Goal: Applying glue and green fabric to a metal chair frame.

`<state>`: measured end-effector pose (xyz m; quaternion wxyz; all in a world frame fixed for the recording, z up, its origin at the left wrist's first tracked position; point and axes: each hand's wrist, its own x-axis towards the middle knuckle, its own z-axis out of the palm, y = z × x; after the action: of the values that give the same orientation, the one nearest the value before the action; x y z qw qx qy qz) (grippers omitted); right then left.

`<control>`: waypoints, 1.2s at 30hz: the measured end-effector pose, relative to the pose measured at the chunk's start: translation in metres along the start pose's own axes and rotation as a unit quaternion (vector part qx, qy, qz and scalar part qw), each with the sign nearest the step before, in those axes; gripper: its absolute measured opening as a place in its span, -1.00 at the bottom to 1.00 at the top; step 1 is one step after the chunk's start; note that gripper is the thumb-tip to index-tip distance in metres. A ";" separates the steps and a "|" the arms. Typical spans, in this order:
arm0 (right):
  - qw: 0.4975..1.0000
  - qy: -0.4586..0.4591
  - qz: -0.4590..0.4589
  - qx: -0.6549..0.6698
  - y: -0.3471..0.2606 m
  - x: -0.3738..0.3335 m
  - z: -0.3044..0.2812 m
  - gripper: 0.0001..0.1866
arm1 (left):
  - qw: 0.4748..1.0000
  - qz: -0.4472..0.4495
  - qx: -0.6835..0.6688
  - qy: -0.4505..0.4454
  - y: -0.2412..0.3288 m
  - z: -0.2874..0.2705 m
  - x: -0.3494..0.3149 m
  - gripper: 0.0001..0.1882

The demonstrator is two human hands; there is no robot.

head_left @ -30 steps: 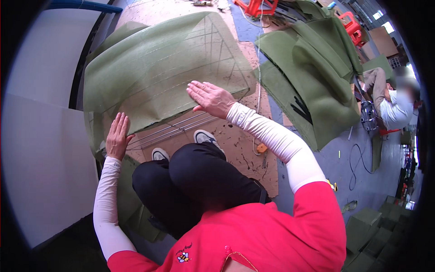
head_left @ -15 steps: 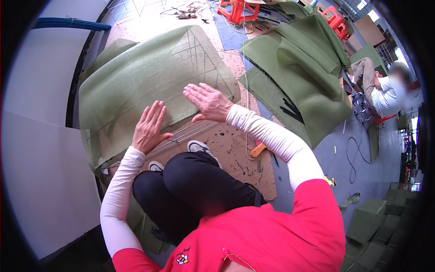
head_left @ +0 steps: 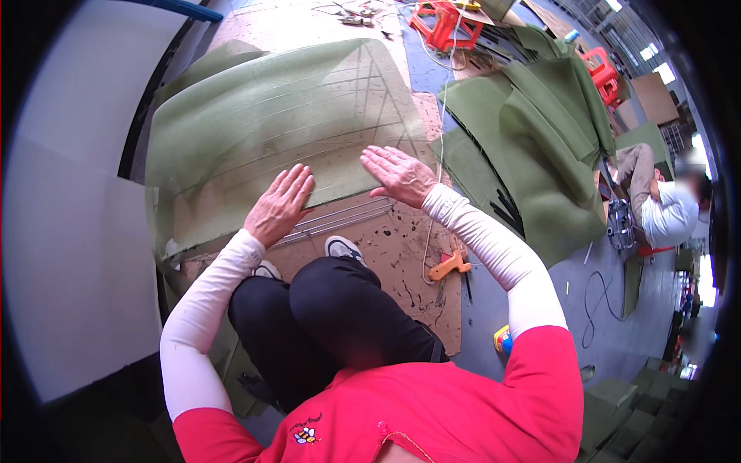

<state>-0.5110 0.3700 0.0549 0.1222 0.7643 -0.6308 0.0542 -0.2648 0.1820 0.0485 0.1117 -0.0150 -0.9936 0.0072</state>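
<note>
A translucent green sheet [head_left: 255,131] lies spread before me over a frame of thin metal wires [head_left: 340,218], whose bare near part shows past the sheet's edge. My left hand [head_left: 279,207] is flat at that near edge, fingers stretched and thumb hidden. Farther right, my right hand [head_left: 399,174] is flat as well, over the sheet's near right part, fingertips pointing left. Neither hand grips anything. Whether the palms press on the sheet or hover just above it I cannot tell.
Brown cardboard [head_left: 409,285] covers the floor, with an orange glue gun [head_left: 449,265] on it. Green fabric [head_left: 532,147] is piled at right, near red stools [head_left: 446,27]. A white cable [head_left: 441,162] runs past. A co-worker [head_left: 668,212] sits at far right. White panels [head_left: 77,262] stand at left.
My hands have moved a little farther apart, the right one shifting right along the sheet. The whole view has turned slightly, so the scene sits farther right.
</note>
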 end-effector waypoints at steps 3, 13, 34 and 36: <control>0.999 0.039 0.020 -0.009 -0.019 0.010 -0.012 -0.13 | 1.000 -0.003 0.011 0.016 -0.001 0.000 -0.002 -0.30; 0.994 0.063 -0.077 0.038 -0.064 0.065 0.024 -0.28 | 0.997 0.027 0.050 0.054 -0.005 0.014 -0.009 -0.43; 0.998 -0.001 -0.049 0.025 -0.066 0.065 0.024 -0.33 | 0.995 -0.087 0.058 0.000 -0.084 -0.021 -0.143 -0.14; 0.999 -0.004 -0.046 0.025 -0.066 0.064 0.024 -0.34 | 0.994 -0.090 0.057 -0.005 -0.083 -0.018 -0.141 -0.16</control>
<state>-0.4357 0.3143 0.0390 0.1024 0.7954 -0.5942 0.0612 -0.1255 0.0946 0.0366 0.1076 0.0806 -0.9895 0.0537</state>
